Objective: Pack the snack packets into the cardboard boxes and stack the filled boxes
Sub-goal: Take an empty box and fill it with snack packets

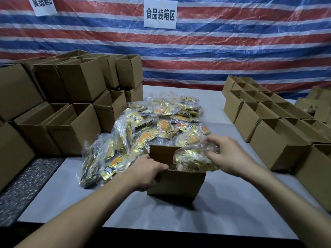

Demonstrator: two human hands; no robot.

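An open cardboard box (179, 181) stands on the table in front of me. My left hand (146, 173) grips its left rim, fingers curled over the edge. My right hand (227, 154) pinches a clear bag of yellow snack packets (192, 161) that lies across the box's opening. Just behind the box spreads a large pile of yellow and black snack packets (157, 122), many in clear plastic bags.
Open cardboard boxes (71, 111) are stacked in layers at the left. Rows of open boxes (268, 126) stand at the right along the grey table (125, 212). A speckled floor (26, 185) shows at the left edge; a striped tarp hangs behind.
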